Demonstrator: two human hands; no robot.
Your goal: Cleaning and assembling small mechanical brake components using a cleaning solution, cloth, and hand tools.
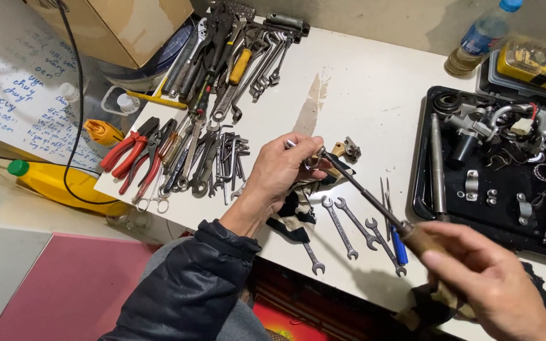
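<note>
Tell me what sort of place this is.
Likely a repair workbench in a workshop: a white table spread with wrenches and red-handled pliers, plus a black tray of small metal parts.

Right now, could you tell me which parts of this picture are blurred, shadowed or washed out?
Head view: the right hand, closest to the lens, is soft; the left hand and the spanners are sharp. The handwritten sheet at left is washed out, and the table edges bow outward.
</note>
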